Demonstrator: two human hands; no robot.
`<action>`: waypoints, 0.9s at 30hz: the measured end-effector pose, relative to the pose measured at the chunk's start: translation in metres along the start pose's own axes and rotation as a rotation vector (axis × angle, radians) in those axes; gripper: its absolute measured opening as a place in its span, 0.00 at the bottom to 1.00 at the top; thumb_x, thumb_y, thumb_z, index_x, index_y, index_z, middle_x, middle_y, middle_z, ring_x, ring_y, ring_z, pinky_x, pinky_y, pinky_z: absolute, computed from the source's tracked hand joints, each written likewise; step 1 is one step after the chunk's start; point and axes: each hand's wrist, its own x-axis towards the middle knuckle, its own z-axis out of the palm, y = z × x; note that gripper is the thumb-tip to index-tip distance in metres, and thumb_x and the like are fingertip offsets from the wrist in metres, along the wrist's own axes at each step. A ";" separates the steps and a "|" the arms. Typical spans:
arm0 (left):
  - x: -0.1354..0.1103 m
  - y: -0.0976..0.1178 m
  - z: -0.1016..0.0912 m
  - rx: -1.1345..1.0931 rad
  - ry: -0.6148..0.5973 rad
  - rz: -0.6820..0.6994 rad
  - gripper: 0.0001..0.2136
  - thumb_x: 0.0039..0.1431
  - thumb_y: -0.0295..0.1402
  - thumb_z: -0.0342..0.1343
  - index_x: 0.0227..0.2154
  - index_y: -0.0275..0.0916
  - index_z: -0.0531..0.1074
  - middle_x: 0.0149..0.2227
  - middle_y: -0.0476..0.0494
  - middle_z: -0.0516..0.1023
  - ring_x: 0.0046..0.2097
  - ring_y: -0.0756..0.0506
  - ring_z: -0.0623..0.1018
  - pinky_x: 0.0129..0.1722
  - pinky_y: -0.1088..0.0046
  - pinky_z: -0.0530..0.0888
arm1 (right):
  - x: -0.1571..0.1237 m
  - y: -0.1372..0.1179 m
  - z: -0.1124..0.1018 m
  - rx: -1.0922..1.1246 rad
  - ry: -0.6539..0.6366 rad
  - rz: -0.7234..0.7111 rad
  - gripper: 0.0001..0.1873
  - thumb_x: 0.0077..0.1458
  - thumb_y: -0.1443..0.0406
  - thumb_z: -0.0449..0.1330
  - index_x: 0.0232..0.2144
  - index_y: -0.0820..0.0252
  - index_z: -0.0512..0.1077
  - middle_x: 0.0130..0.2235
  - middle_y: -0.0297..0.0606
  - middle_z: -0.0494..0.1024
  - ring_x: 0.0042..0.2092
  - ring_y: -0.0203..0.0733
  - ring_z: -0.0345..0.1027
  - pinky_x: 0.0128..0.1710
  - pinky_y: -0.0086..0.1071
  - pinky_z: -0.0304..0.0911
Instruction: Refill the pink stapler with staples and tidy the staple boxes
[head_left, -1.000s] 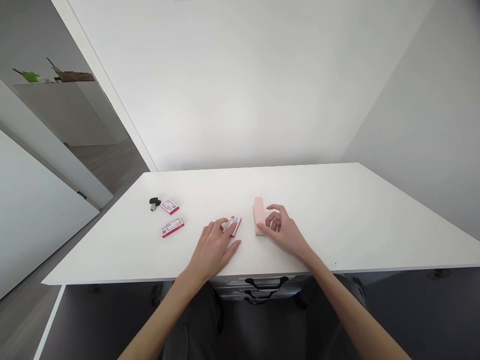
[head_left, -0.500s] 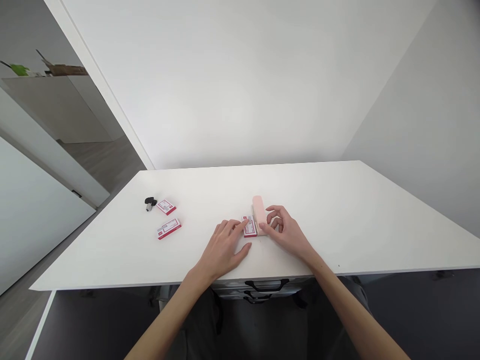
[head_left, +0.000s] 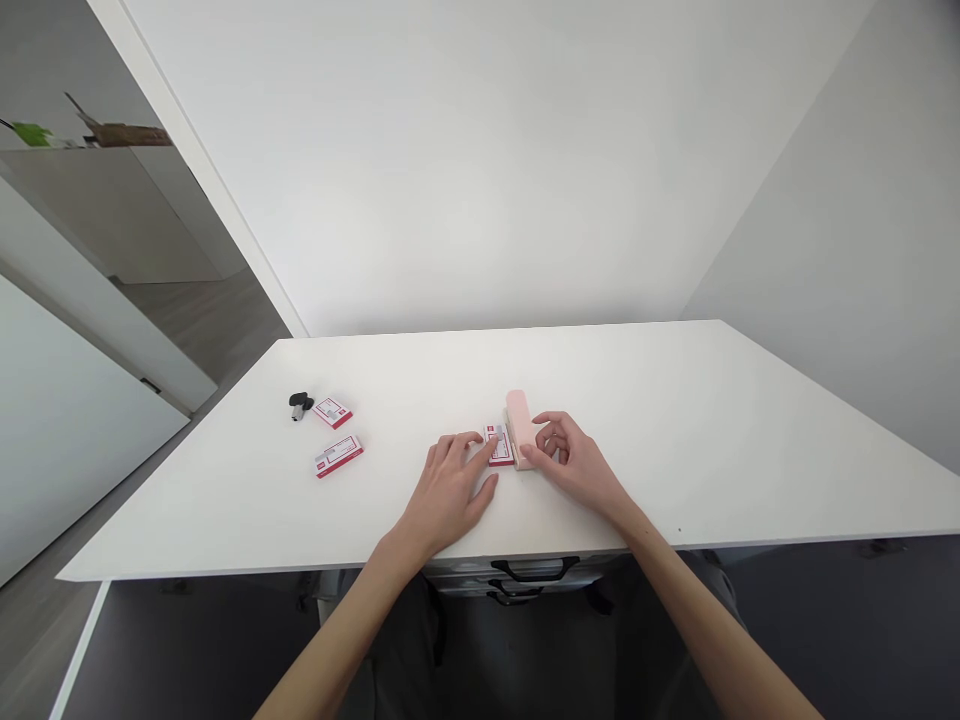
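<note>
A pink stapler (head_left: 519, 420) lies lengthwise on the white table, pointing away from me. My right hand (head_left: 566, 455) is at its near right side, thumb on the near end and the other fingers curled beside it. Close along the stapler's left side is a small white and red box (head_left: 501, 455), which looks like a staple box. My left hand (head_left: 454, 480) rests on the table with its fingers apart, the index fingertip on top of that box.
Two similar red and white boxes, a farther one (head_left: 331, 411) and a nearer one (head_left: 339, 456), lie at the left of the white table (head_left: 675, 420). Beside them sits a small black and silver object (head_left: 300, 405). A wall (head_left: 480, 180) rises behind the table; drawers with black handles (head_left: 534, 570) are below its front edge.
Under my left index finger, the small box has slid slightly away from me along the stapler. My right hand and the stapler have hardly moved.
</note>
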 end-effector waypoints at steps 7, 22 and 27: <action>-0.004 -0.001 -0.002 -0.063 0.035 -0.035 0.26 0.69 0.36 0.51 0.68 0.47 0.59 0.59 0.38 0.69 0.59 0.36 0.69 0.59 0.53 0.70 | 0.001 0.002 0.000 0.026 0.012 0.003 0.22 0.61 0.47 0.61 0.50 0.52 0.66 0.34 0.33 0.75 0.31 0.40 0.68 0.31 0.35 0.62; -0.084 -0.100 -0.069 0.336 0.304 -0.519 0.24 0.66 0.47 0.51 0.58 0.38 0.68 0.60 0.33 0.71 0.62 0.29 0.67 0.61 0.46 0.65 | -0.003 0.000 0.001 0.060 0.109 0.070 0.20 0.66 0.44 0.52 0.43 0.52 0.66 0.26 0.28 0.71 0.26 0.40 0.64 0.30 0.34 0.61; -0.094 -0.107 -0.073 0.232 0.247 -0.590 0.26 0.66 0.51 0.49 0.58 0.38 0.67 0.56 0.35 0.75 0.60 0.30 0.71 0.59 0.49 0.67 | -0.004 0.001 0.000 0.015 0.208 0.090 0.20 0.66 0.43 0.52 0.41 0.52 0.65 0.24 0.27 0.70 0.26 0.41 0.62 0.30 0.34 0.59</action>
